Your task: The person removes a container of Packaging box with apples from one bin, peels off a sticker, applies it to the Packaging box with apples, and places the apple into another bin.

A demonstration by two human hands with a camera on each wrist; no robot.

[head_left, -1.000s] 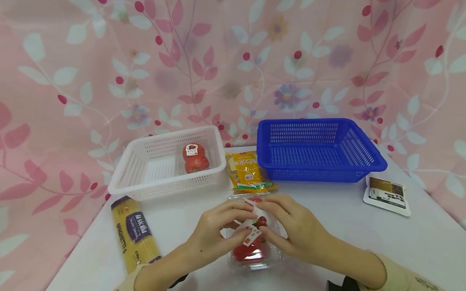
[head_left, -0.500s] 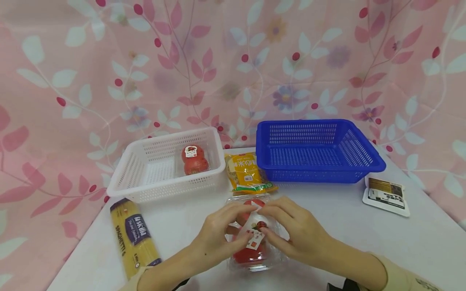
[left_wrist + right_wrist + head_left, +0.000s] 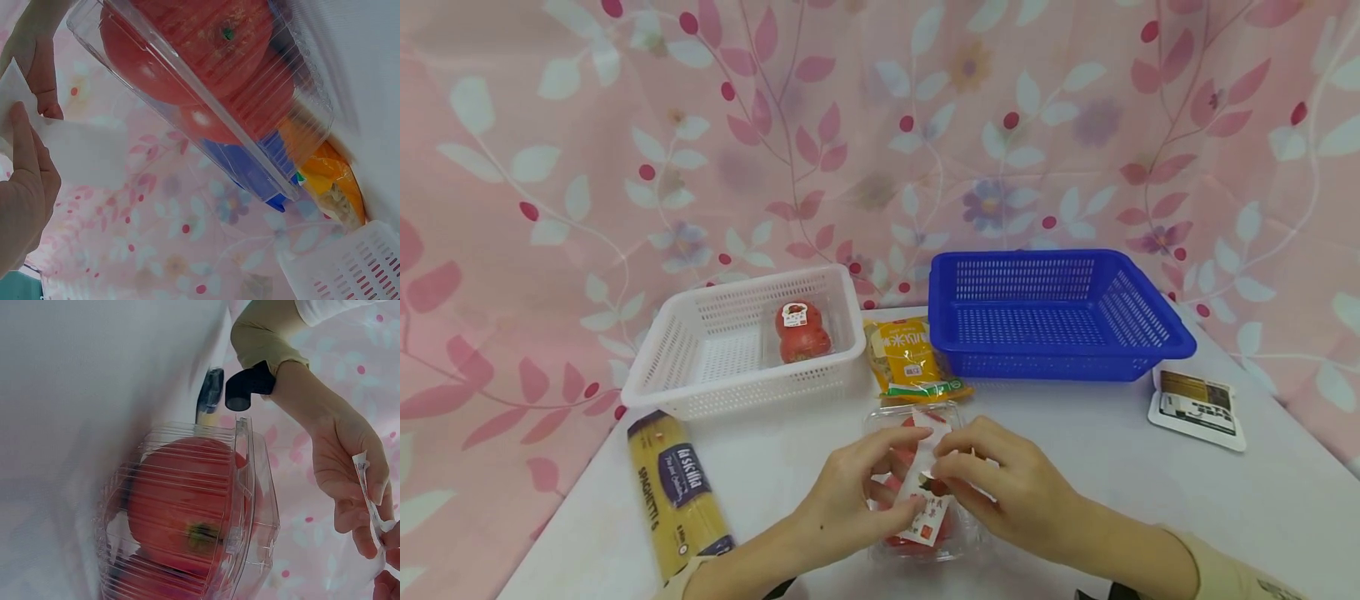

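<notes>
A white sticker label (image 3: 927, 510) printed with red fruit and characters is held up between both hands. My left hand (image 3: 848, 485) pinches its left side between thumb and fingers. My right hand (image 3: 1017, 483) grips the label's other side, fingers bent at its middle. Below them stands a clear plastic clamshell box (image 3: 244, 506), lid closed, with red tomatoes (image 3: 187, 44) inside. The left wrist view has the plain white back of the label (image 3: 87, 153) hanging free of the box. From the right wrist the label appears nearly edge-on.
A white basket (image 3: 745, 392) holds another pack of tomatoes (image 3: 803, 333). Between it and a blue basket (image 3: 1045, 367) lies a yellow noodle bag (image 3: 913, 358). A spaghetti pack (image 3: 679, 492) lies at left, a flat white packet (image 3: 1197, 408) at right. Behind hangs a floral cloth.
The label has turned more upright and more of its print shows. My right fingers have shifted along it, curling closer to its middle; the box has stayed in place.
</notes>
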